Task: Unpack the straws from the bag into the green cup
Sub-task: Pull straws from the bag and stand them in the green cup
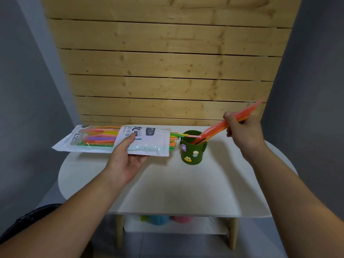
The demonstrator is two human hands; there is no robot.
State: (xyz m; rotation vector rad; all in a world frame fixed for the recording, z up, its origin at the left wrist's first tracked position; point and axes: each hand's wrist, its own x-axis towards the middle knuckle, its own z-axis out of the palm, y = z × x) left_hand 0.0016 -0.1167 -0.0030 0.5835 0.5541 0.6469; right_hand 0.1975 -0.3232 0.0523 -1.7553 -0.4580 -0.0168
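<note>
Left hand (128,161) grips white plastic bag (111,141) from beneath, thumb pressed on top; bag held level above bench's (167,187) far-left edge, overhanging it. Coloured straws (100,138) fill bag, tips poking from open end beside green cup (192,148). Cup upright near bench's far edge, cartoon stickers on front. Right hand (242,131), fingers closed on pink and orange straw bundle (223,125), above bench's far-right corner; bundle slants down, lower ends inside cup.
</note>
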